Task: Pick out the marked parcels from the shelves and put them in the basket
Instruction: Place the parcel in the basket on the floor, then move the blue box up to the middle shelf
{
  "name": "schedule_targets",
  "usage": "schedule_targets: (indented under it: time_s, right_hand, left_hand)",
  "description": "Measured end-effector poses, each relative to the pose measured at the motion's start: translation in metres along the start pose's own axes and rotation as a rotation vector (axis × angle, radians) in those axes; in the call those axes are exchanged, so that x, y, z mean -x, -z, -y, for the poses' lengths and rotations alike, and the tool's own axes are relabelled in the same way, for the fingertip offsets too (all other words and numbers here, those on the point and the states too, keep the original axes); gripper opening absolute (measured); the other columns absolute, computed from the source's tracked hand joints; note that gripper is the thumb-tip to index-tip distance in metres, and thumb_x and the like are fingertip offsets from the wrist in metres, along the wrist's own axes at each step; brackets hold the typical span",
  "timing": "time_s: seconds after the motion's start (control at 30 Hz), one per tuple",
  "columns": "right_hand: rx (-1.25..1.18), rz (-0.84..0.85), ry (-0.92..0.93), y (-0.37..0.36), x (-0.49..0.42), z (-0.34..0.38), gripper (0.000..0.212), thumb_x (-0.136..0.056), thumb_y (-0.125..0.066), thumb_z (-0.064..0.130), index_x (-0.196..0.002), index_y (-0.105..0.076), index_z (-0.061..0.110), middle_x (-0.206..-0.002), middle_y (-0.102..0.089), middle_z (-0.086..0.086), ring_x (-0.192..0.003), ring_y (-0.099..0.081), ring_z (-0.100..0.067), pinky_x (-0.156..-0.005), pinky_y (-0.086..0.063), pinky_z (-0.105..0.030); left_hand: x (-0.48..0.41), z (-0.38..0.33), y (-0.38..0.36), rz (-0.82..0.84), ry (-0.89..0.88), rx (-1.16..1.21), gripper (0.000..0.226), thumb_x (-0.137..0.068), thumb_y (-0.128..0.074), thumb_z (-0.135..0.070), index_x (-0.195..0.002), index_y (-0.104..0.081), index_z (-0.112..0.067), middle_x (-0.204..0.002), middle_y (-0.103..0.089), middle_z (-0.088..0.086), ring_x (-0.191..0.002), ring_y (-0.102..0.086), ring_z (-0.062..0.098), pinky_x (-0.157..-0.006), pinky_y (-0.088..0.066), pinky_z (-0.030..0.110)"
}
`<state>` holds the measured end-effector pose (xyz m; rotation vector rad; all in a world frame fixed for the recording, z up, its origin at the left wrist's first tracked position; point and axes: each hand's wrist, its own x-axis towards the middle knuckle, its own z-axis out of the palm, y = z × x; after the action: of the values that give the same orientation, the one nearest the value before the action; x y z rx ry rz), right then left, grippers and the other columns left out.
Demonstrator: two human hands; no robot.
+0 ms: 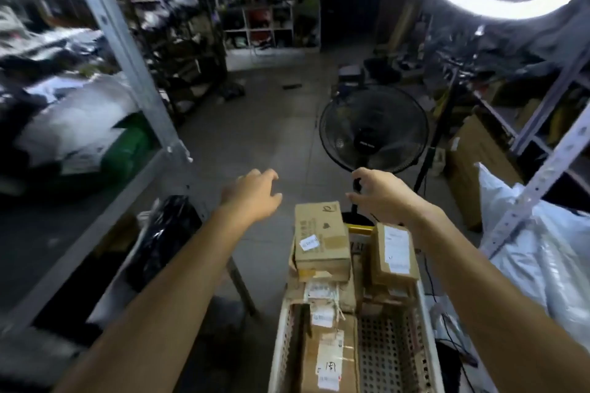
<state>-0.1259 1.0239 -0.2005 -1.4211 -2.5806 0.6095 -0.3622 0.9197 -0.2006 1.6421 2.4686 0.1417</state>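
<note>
Parcels (321,233) in cardboard already fill the far end and left side of the white perforated basket (388,348), stacked above its rim, so part of the picking looks done. Its near right corner is still bare, so there is room for more. How many marked parcels still wait on the shelves I cannot tell (labels there are blurred).

Both hands hover at the basket's far end and hold nothing. The left hand (252,193) is off its far left corner, fingers loosely curled and apart. The right hand (380,191) is over its far right corner, fingers loosely bent.

Left of the basket a steel shelf upright (127,51) and a black bag (166,233) crowd close. On its right are white poly bags (542,252) and another upright (542,175). Just beyond it stands a pedestal fan (373,131), with open floor past that.
</note>
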Motion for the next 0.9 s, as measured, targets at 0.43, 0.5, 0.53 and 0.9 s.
schedule_targets:
  time_s: [0.43,0.5,0.53,0.9]
  right_hand:
    - [0.095,0.201,0.496,0.011,0.027,0.136,0.057,-0.089,-0.065,0.045,-0.139,-0.051,0.020,-0.138,-0.056,-0.007,-0.120,-0.057,-0.029,-0.096,-0.049,-0.036]
    - [0.094,0.223,0.570,0.009,0.046,0.155,0.052,-0.090,-0.065,0.043,-0.135,-0.055,0.019,-0.132,-0.058,-0.006,-0.112,-0.060,-0.028,-0.087,-0.053,-0.035]
    - [0.102,0.236,0.611,0.008,0.055,0.163,0.049,-0.090,-0.064,0.042,-0.133,-0.056,0.020,-0.128,-0.059,-0.006,-0.110,-0.060,-0.027,-0.086,-0.053,-0.035]
    - [0.166,0.307,1.057,-0.025,0.216,0.282,0.039,-0.090,-0.060,0.044,-0.120,-0.061,0.019,-0.121,-0.064,-0.007,-0.108,-0.060,-0.028,-0.086,-0.048,-0.033]
  left_hand:
    - [0.169,0.033,0.071,-0.147,0.456,-0.011,0.036,-0.093,-0.057,-0.045,-0.124,-0.055,-0.027,-0.118,-0.061,-0.001,-0.099,-0.058,0.021,-0.080,-0.050,0.035]
    - [0.209,0.035,0.075,-0.192,0.512,-0.002,0.033,-0.092,-0.057,-0.046,-0.118,-0.059,-0.026,-0.117,-0.063,0.002,-0.101,-0.060,0.024,-0.080,-0.049,0.034]
    - [0.228,0.036,0.077,-0.211,0.543,0.000,0.033,-0.092,-0.057,-0.046,-0.118,-0.060,-0.025,-0.118,-0.062,0.005,-0.104,-0.060,0.027,-0.081,-0.049,0.034]
    - [0.504,0.052,0.077,-0.317,1.006,-0.049,0.049,-0.095,-0.054,-0.047,-0.140,-0.045,-0.029,-0.139,-0.054,0.004,-0.126,-0.053,0.026,-0.101,-0.045,0.039]
